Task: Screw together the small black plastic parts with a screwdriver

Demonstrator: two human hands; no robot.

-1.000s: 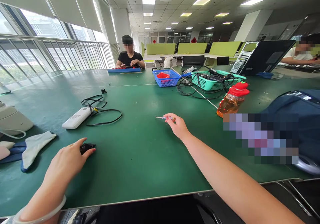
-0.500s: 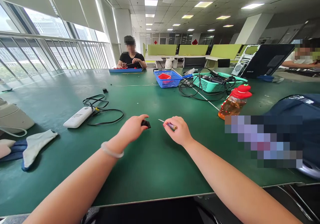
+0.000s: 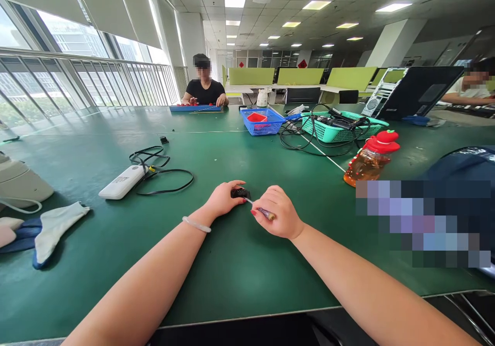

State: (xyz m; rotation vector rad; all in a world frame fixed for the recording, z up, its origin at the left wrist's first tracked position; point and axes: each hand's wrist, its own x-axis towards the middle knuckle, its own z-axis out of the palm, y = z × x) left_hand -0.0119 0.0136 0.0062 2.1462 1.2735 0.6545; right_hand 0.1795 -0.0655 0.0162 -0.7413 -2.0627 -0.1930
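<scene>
Between the thumb and fingers of my left hand (image 3: 225, 198) is a small black block-like part (image 3: 240, 193), low over the green table (image 3: 232, 263). Its exact kind is too small to make out. My right hand (image 3: 277, 212) is closed around a small screwdriver (image 3: 266, 213) with a purplish handle. The thin metal shaft points left, and its tip meets the near right side of the black part. Whether the tip sits in a screw cannot be seen.
To the left lie a white power strip (image 3: 122, 182) with a black cord, and a glove (image 3: 58, 227). A drink bottle (image 3: 367, 163) stands right, by a dark bag. Farther back are blue (image 3: 263, 128) and green baskets (image 3: 328, 134). A person (image 3: 204, 88) sits opposite.
My left hand has moved right with the black part, and the screwdriver tip, apart from it before, is now against it. The person opposite has moved their hands.
</scene>
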